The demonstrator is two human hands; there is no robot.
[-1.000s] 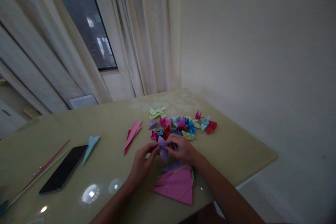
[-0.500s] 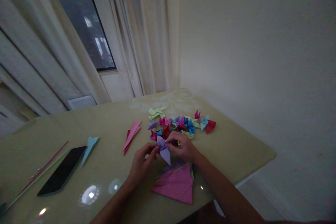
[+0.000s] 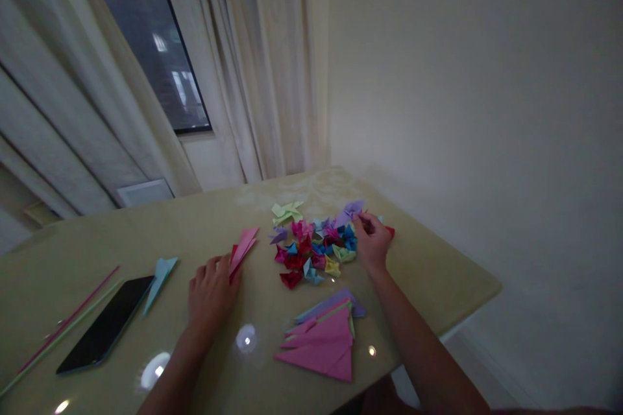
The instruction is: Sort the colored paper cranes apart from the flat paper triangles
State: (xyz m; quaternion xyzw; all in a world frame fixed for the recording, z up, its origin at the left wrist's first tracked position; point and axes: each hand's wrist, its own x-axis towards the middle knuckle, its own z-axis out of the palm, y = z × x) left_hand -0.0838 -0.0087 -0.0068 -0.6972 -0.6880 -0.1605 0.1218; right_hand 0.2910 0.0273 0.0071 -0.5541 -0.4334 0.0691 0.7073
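Pinched between the fingers of the right hand [image 3: 372,240], at the far right part of the heap: a purple folded piece [image 3: 348,213] — opened out and shaped, by the look of it, but not yet let go. Heaped on the counter [image 3: 428,279] below and beside that, apparently done: many small folded shapes [image 3: 305,245] in red, pink, blue, green and yellow, with a pale green one [image 3: 287,213] just beyond. Flat, so seemingly left to shape: a fanned stack [image 3: 324,350] nearest the body, a pink piece [image 3: 246,244] overlapping a red piece [image 3: 234,250], and a light blue piece [image 3: 159,280] beside the phone [image 3: 104,327]. Close against the pink and red pair: the left hand [image 3: 213,288], fingers loosely bent — cannot tell whether gripping or merely resting.
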